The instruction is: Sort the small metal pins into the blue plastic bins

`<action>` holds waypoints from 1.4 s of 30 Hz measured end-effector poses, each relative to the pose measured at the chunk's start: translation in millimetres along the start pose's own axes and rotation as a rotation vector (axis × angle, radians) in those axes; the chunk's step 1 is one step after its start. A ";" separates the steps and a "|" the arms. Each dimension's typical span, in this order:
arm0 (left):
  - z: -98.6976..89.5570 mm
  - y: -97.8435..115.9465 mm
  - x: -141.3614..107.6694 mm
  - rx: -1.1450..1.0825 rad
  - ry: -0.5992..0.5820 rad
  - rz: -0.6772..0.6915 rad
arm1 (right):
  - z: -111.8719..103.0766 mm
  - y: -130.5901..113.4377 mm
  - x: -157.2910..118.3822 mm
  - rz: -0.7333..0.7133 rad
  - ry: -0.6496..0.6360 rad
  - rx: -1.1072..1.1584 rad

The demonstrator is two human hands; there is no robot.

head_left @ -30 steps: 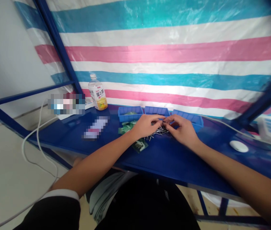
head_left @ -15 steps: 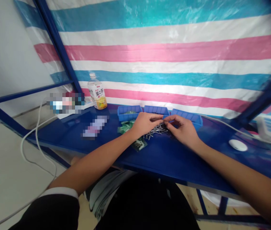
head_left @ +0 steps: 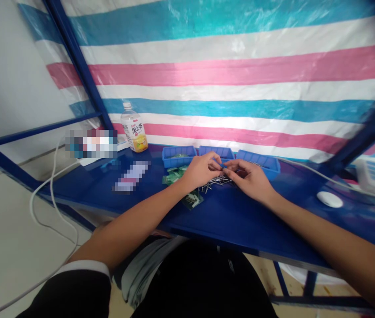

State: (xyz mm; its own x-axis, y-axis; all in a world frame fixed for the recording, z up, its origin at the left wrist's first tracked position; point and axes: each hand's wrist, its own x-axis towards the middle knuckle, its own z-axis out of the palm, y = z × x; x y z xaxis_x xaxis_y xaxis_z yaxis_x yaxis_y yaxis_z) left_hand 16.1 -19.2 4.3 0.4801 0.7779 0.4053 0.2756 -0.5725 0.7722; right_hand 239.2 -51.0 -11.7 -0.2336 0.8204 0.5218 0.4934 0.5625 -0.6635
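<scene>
My left hand (head_left: 203,170) and my right hand (head_left: 249,177) meet fingertip to fingertip above a pile of thin metal pieces (head_left: 216,181) on the blue table. Both are closed in a pinch; whatever lies between the fingers is too small and too covered to name. Left of the pile, partly under my left wrist, lie green packets (head_left: 173,176). A small clear bag (head_left: 193,199) with pale pieces in it rests nearer the table's front edge. Behind my hands stand a left blue bin (head_left: 179,162), a middle blue bin (head_left: 216,153) and a right blue bin (head_left: 271,166).
A drink bottle (head_left: 134,130) stands at the back left, near a blurred-out flat item (head_left: 132,176). On the right lies a white oval object (head_left: 329,199). White cables (head_left: 52,194) hang over the left edge. Blue frame posts (head_left: 74,57) and a striped sheet (head_left: 227,75) bound the table.
My right hand has shifted slightly left and down, and my left fingers are more curled. The fingertips stay together over the metal pieces.
</scene>
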 end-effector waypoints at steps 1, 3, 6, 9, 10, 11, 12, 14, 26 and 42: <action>-0.4 1.0 -0.1 0.019 -0.011 0.003 | 0.1 -0.7 0.1 0.005 -0.004 0.013; -1.0 2.8 0.1 0.065 -0.026 0.011 | -0.3 -2.0 0.4 -0.008 -0.028 0.007; -1.3 4.4 0.5 0.091 -0.031 0.021 | -2.4 -2.4 1.1 -0.021 -0.026 -0.023; -1.2 5.0 0.6 0.065 -0.001 0.027 | -4.8 0.3 1.1 0.009 0.010 -0.049; -1.1 4.9 0.5 0.049 0.017 0.032 | -5.4 1.5 1.0 0.017 0.015 -0.061; -1.0 4.8 0.5 0.030 0.036 0.039 | -5.9 2.6 0.9 0.022 0.015 -0.071; -0.8 4.6 0.4 0.009 0.049 0.048 | -6.2 3.6 0.7 0.024 0.012 -0.080; -0.4 4.4 0.3 -0.026 0.055 0.067 | -6.4 4.7 0.5 0.018 0.002 -0.102; -1.7 -3.4 1.7 0.164 0.042 0.089 | -3.9 13.0 3.7 0.053 -0.024 -0.030; -0.8 -10.6 -0.5 0.555 -0.190 0.154 | -6.7 21.1 28.4 0.254 0.034 -0.003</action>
State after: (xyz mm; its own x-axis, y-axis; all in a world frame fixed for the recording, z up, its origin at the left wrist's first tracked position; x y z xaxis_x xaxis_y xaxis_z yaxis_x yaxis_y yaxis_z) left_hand 12.3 -13.4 -3.7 0.6754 0.6448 0.3580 0.5597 -0.7642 0.3205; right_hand 248.6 -16.6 -7.3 -0.0738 0.9314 0.3565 0.5348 0.3387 -0.7741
